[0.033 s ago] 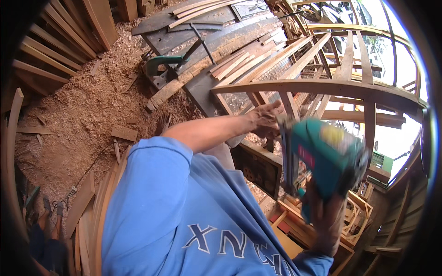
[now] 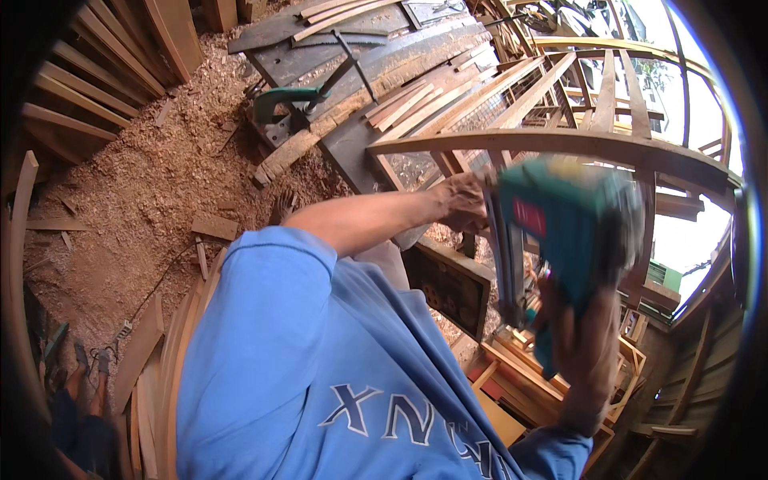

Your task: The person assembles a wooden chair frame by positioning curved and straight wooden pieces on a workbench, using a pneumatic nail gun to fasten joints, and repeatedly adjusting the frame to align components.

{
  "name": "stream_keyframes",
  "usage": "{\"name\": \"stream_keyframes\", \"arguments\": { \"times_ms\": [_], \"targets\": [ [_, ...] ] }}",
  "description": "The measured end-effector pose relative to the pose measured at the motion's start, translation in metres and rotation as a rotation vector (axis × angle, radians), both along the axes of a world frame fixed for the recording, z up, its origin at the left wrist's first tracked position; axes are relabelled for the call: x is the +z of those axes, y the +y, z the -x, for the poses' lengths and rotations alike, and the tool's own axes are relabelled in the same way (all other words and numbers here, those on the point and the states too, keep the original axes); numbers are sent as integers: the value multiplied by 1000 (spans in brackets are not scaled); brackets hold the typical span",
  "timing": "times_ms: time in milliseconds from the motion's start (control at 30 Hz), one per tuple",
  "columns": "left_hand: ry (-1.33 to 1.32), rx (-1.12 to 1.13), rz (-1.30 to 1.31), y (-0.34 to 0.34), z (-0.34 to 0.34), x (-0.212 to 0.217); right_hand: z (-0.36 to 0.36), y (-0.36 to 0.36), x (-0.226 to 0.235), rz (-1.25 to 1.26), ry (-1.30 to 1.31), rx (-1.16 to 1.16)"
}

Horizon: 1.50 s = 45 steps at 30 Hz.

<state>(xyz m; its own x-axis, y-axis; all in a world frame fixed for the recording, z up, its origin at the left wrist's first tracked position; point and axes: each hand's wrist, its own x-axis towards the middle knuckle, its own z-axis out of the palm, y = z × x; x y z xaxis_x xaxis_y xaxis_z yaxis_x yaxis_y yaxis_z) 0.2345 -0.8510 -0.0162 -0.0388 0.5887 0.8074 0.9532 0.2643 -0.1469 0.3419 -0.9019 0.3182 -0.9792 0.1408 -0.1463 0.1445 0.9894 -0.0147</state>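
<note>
Right hand [image 2: 584,332] is gripping green power tool [image 2: 560,232]; left hand [image 2: 464,203], hold unclear, is sitting just beside it, risking injury if tool slips.

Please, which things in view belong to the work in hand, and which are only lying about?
In the work:
- green power tool, gripped by the right hand
- wooden frame, close to the left hand; contact is unclear

Apparently just lying about:
- wood shavings
- short board on the shavings
- loose thin strips
</note>
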Motion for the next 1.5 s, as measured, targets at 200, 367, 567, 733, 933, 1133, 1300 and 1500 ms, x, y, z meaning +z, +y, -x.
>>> {"name": "stream_keyframes", "arguments": {
  "times_ms": [200, 367, 567, 733, 933, 1133, 1300, 1500],
  "targets": [
    [-358, -279, 43, 3, -2, 3, 205, 0, -71, -127, -429, 499],
    [-395, -335, 245, 2, -2, 3, 265, -19, -130, -421, -790, 211],
    [-453, -292, 288, 30, -11, -14, 270, 2, -137, -399, -734, 143],
    [-589, -435, 440, 45, -13, -23, 272, -1, -132, -406, -712, 73],
    [-486, -289, 330, 19, -9, -8, 275, -7, -132, -416, -781, 151],
    [-406, -203, 420, -2, -6, 10, 289, -12, -157, -796, -972, 671],
    [-389, -188, 330, -1, -8, 5, 293, -20, -170, -900, -1017, 855],
    [-474, -331, 302, 19, -12, -12, 299, -27, -181, -880, -937, 614]
  ]
}}
